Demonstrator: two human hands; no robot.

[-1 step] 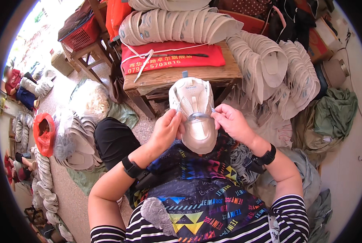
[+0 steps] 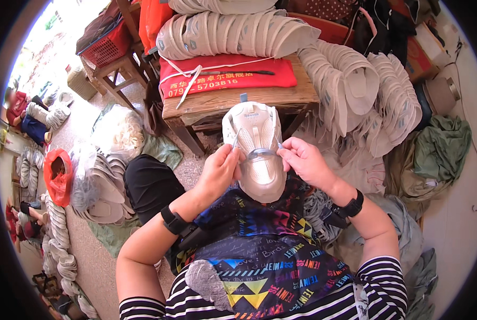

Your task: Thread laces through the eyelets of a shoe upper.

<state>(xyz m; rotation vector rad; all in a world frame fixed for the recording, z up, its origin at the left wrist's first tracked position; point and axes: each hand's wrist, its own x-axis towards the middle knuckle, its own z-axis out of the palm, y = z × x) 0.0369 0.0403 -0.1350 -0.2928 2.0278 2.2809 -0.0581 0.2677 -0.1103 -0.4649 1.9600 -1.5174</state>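
Observation:
A pale beige shoe upper point(image 2: 263, 181) stands before me above my lap, toe toward me, its heel end close to the wooden stool. A grey shoelace point(image 2: 262, 153) crosses low over its tongue, and an end runs up on either side. Pinched fingers of my left hand point(image 2: 221, 168) grip the lace at the upper's left edge. On the opposite edge, my right hand point(image 2: 304, 161) pinches the other lace end between thumb and forefinger. Parts of the lace inside both pinches are hidden by the fingers.
A wooden stool point(image 2: 238, 101) ahead bears a red cloth bag point(image 2: 281, 74), a thin dark tool point(image 2: 238, 72), white laces and a row of nested uppers point(image 2: 233, 34). More stacked uppers point(image 2: 356, 80) hang to its right. Plastic bags point(image 2: 59, 176) and further uppers lie left; other people sit far left.

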